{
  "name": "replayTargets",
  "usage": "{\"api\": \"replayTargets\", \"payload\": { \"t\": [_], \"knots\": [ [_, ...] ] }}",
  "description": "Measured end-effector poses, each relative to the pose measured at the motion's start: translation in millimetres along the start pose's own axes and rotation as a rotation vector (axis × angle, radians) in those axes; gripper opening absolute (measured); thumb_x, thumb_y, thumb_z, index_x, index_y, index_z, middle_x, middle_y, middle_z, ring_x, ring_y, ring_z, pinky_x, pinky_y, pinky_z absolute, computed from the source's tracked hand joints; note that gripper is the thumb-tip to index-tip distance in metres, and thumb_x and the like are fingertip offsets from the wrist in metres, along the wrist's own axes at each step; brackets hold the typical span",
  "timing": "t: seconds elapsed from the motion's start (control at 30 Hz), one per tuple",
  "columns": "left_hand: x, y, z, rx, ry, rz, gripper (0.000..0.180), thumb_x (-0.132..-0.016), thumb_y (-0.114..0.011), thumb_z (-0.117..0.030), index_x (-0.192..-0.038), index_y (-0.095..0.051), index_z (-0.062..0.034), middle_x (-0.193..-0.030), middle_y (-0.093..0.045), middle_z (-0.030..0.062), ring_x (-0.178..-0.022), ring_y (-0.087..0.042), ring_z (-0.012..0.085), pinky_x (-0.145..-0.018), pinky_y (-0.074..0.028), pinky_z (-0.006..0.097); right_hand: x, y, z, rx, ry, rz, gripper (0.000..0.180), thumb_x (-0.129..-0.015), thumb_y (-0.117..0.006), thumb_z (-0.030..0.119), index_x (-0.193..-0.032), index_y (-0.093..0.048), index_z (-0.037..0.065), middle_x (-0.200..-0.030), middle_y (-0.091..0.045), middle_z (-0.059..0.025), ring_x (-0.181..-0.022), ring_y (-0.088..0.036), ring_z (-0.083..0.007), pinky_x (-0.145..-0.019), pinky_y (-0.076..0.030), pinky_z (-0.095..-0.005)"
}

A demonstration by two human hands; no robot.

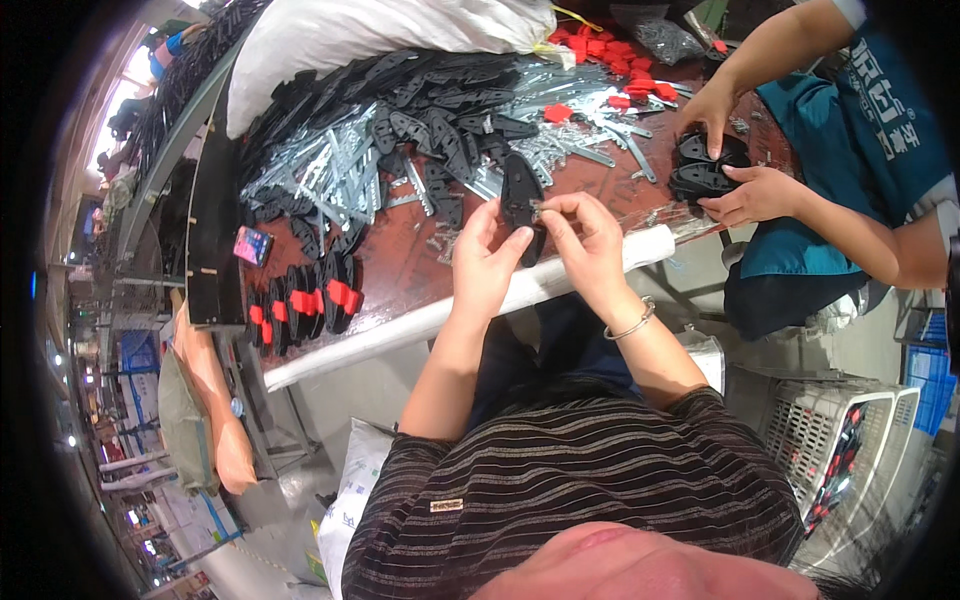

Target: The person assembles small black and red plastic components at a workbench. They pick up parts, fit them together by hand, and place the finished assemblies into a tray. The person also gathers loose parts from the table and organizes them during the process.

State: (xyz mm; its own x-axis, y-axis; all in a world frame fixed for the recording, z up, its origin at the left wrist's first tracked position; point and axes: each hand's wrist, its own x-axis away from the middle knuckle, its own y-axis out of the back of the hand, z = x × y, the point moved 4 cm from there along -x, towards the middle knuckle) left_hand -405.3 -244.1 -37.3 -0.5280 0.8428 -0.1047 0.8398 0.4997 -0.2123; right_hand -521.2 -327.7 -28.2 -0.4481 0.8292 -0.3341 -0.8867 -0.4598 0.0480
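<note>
White sack (pixel 390 30) at table's far edge; white bag (pixel 350 490) on floor, lower left. Black plastic blade-shaped part (pixel 520 200), elongated, held upright above table edge (pixel 400 330), pinched by left hand (pixel 487 262) & right hand (pixel 588 240), fingers closed on it.

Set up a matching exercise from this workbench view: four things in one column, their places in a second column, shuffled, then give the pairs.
Things
1. black plastic part
2. row of black-and-red assembled pieces
3. loose red clips
4. white sack

Places
A. far end of the table, beside a co-worker's arm
B. between the person's left hand and right hand
C. standing at the table's near left edge
D. behind the pile of metal strips

Pairs: 1-B, 2-C, 3-A, 4-D
</note>
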Motion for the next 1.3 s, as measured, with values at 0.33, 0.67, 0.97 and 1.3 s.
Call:
{"api": "replayTargets", "payload": {
  "t": [0.33,0.67,0.97,1.3],
  "knots": [
    [-16.2,-8.2,22.6,-0.033,0.048,0.030,0.044,-0.084,-0.063,0.002,-0.125,-0.050,0.0029,-0.113,-0.059,0.0056,-0.102,-0.056,0.0116,-0.090,-0.045,0.026,-8.8,9.1,-18.9,0.130,0.025,-0.035,0.006,-0.083,-0.064,0.007,-0.086,-0.062,0.002,-0.080,-0.060,-0.0072,-0.072,-0.060,-0.0185,-0.063,-0.046,-0.0275],
    [-39.7,11.9,36.0,0.288,0.123,0.058,0.045,-0.082,-0.060,0.005,-0.124,-0.045,0.0024,-0.106,-0.062,0.0112,-0.091,-0.063,0.0169,-0.079,-0.053,0.029,-114.2,14.3,-17.6,0.694,0.264,0.069,0.020,-0.085,-0.064,0.020,-0.101,-0.064,0.008,-0.097,-0.065,-0.0088,-0.089,-0.062,-0.0279,-0.074,-0.050,-0.0363],
    [-46.1,6.7,25.4,0.274,0.106,0.054,0.033,-0.089,-0.053,0.000,-0.122,-0.045,0.0004,-0.104,-0.060,0.0107,-0.089,-0.062,0.0180,-0.077,-0.052,0.029,-171.0,-8.2,-62.3,1.230,0.269,0.139,0.012,-0.068,-0.061,0.008,-0.078,-0.065,0.004,-0.083,-0.066,-0.0133,-0.082,-0.064,-0.0297,-0.069,-0.053,-0.0410],
    [-44.7,22.2,33.4,0.441,0.084,-0.094,0.034,-0.087,-0.058,-0.001,-0.119,-0.046,-0.0034,-0.099,-0.059,0.0069,-0.087,-0.061,0.0177,-0.070,-0.055,0.033,-71.9,14.0,-7.7,0.601,0.278,0.079,0.019,-0.076,-0.065,0.010,-0.094,-0.059,0.008,-0.076,-0.063,-0.0109,-0.069,-0.063,-0.0319,-0.062,-0.051,-0.0403]
  ]
}}
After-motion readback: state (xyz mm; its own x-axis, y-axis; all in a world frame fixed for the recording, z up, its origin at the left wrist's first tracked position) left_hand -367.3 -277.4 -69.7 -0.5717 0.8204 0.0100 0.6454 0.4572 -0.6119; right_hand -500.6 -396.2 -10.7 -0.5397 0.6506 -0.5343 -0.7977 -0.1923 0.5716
